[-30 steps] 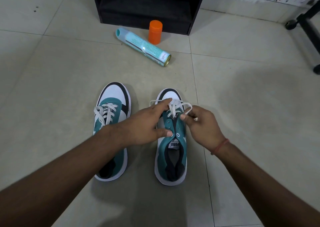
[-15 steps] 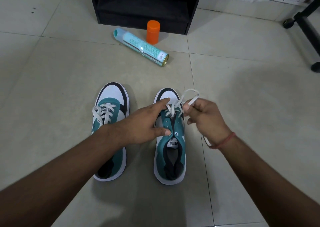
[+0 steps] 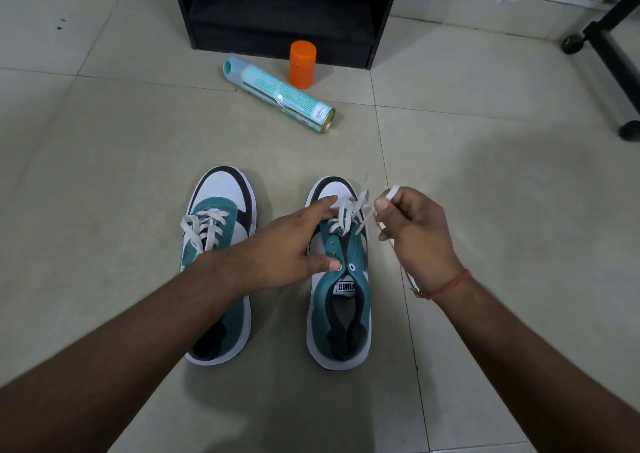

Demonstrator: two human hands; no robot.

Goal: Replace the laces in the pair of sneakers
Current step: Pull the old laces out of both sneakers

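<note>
Tiled floor (image 3: pixel 485 182): right sneaker (image 3: pixel 341 300) beside left sneaker (image 3: pixel 218 265). Left hand (image 3: pixel 287 244) flat, fingers straight, pressing right sneaker; right hand (image 3: pixel 415 234) just right of it pinching white lace (image 3: pixel 349 210).

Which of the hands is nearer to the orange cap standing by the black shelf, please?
Left, though only slightly. The left hand rests on the right-side sneaker, almost straight below the orange cap. The right hand pinches the white lace, further off to the cap's right.

One head-worn wide view – looking forward and down, close above the floor (image 3: pixel 104 161).
</note>
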